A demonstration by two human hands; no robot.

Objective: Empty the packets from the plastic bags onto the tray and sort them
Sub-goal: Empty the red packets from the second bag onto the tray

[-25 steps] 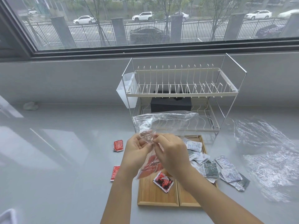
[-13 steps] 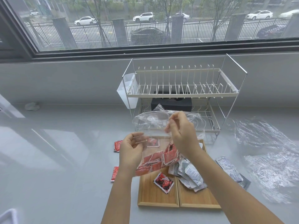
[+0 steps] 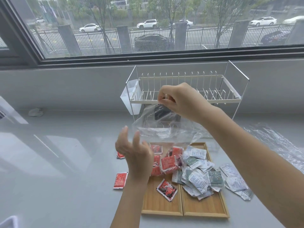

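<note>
Above the tray, the right hand pinches the top of a clear bag and holds it up in front of the rack, the bag hanging open-mouthed downward. The left hand is below and to the left, fingers spread and curled loosely, holding nothing; whether its fingertips touch the bag's edge I cannot tell. Red packets lie heaped on the far end of the tray's left compartment, right under the bag, and one more red packet lies alone nearer on the same side, against the divider. White and grey packets are piled on the right compartment, some spilling over its right rim onto the counter, where a few more lie just beside the tray. Two red packets are off the tray to the left: one near the left wrist, another partly hidden behind the left hand. A second crumpled bag lies on the counter at right, well apart from the tray.
</note>
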